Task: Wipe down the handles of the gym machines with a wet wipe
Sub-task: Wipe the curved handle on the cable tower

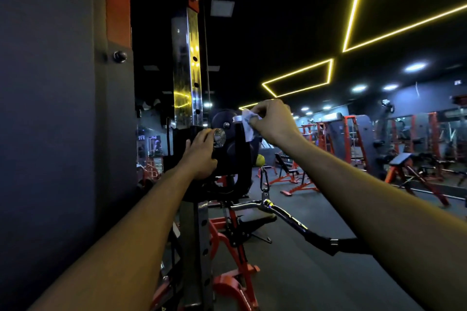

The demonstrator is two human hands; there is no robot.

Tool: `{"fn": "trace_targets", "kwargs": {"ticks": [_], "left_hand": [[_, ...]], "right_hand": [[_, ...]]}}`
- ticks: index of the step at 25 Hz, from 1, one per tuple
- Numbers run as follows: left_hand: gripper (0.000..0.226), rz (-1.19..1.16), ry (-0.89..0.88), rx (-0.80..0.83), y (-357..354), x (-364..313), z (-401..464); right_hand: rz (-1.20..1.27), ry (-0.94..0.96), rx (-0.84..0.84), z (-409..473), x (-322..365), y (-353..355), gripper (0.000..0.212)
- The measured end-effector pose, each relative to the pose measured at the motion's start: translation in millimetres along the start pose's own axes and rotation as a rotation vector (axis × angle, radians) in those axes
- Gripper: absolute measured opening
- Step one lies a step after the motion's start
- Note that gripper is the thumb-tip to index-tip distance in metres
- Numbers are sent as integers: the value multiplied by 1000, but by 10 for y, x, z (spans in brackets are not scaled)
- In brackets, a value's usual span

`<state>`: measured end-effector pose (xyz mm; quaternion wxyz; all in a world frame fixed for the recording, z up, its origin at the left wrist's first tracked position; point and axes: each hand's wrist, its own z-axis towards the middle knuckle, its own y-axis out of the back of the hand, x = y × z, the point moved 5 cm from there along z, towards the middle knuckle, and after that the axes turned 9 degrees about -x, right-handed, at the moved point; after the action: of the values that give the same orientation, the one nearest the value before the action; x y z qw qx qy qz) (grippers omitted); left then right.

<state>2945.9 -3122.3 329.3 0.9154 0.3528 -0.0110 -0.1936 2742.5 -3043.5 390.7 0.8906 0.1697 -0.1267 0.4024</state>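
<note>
- Bar handle [298, 222] hung nearest me from a carabiner [264, 179], its long axis running low from left to right; my right forearm cut off its far end.
- Left hand [199, 156] gripped the black pulley carriage [227, 154] beside a chrome knob [219, 137].
- Right hand [273, 121] pinched the wet wipe [249, 125] against the carriage's top; whatever it touched there was too dark to make out.

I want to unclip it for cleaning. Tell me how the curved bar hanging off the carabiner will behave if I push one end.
The curved bar hangs from one carabiner at its middle, so it will probably swing and spin rather than resist. It looks like rigid metal, likely heavy for its size. Its black end grip seems rubbery, probably not slippery.
</note>
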Motion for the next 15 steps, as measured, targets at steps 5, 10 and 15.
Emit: {"fn": "trace_targets", "kwargs": {"ticks": [5, 10, 15], "left_hand": [[100, -113, 50, 57, 135, -19, -233], [70, -223, 113, -286, -43, -346, -1139], [49, -285, -4, -534, -156, -865, -1804]], "right_hand": [[52, 3, 45, -387, 92, 285, 6], [64, -121, 69, -1198, -275, 904, 14], [2, -236, 63, -2182, -393, 1186, 23]]}}
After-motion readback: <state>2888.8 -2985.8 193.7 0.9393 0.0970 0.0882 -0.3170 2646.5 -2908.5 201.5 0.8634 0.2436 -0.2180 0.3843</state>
